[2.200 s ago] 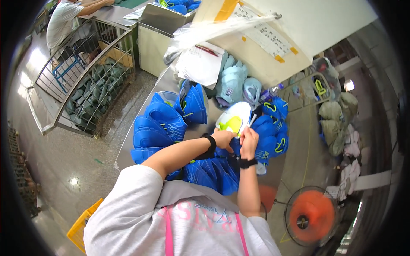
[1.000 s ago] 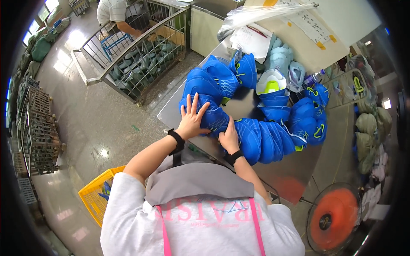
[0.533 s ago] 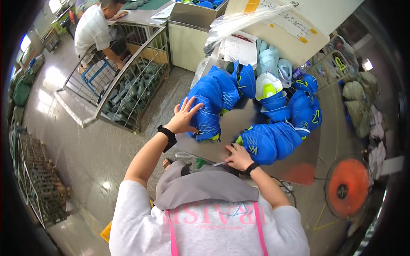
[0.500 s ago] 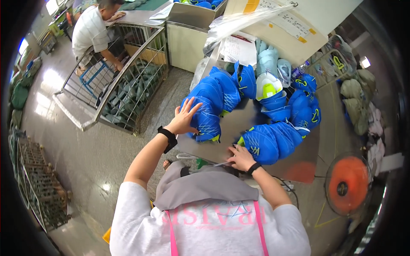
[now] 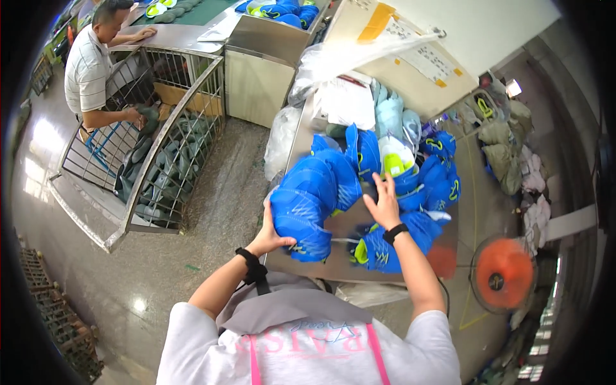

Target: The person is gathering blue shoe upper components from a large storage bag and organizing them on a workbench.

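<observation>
Left hand: pressed against the near end of the blue uppers, fingers partly hidden, probably cupped.
Right hand: open, fingers spread, above the table.
Uppers: stacked along the table's left edge.

Glossy speckled floor, wire cage, orange fan.
</observation>
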`<action>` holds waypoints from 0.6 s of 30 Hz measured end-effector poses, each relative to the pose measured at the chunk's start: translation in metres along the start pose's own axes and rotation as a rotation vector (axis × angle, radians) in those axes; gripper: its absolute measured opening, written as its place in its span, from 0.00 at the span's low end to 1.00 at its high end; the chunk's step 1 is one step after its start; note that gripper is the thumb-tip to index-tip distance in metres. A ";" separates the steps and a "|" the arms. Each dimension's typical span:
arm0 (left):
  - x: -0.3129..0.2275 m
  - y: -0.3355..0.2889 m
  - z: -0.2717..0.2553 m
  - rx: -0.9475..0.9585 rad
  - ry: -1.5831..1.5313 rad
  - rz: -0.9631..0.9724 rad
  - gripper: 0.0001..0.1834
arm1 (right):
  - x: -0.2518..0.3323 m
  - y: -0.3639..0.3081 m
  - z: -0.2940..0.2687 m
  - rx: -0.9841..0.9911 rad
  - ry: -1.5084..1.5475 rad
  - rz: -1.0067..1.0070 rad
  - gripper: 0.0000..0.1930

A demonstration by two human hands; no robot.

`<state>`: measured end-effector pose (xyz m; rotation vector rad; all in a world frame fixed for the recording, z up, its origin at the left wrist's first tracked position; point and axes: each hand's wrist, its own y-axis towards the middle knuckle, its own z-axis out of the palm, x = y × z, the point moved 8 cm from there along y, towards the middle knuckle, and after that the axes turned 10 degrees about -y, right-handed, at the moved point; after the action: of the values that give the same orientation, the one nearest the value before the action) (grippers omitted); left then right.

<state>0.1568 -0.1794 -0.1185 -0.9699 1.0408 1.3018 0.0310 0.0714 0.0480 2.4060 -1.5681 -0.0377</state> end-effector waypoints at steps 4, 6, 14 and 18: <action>0.000 0.002 0.006 0.028 0.096 -0.030 0.75 | -0.030 0.095 0.038 0.025 0.036 -0.031 0.32; -0.015 0.009 0.012 0.077 0.278 0.031 0.74 | -0.028 0.127 0.089 0.324 0.074 -0.051 0.33; 0.009 0.034 0.017 0.091 0.119 -0.058 0.77 | -0.005 0.182 0.140 0.796 -0.142 -0.046 0.48; 0.007 0.045 0.013 0.130 0.153 -0.082 0.76 | -0.020 0.156 0.128 0.599 0.090 -0.130 0.35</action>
<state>0.1123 -0.1633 -0.1208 -1.0141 1.1752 1.0930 -0.1384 0.0039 -0.0412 2.8934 -1.5382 0.5859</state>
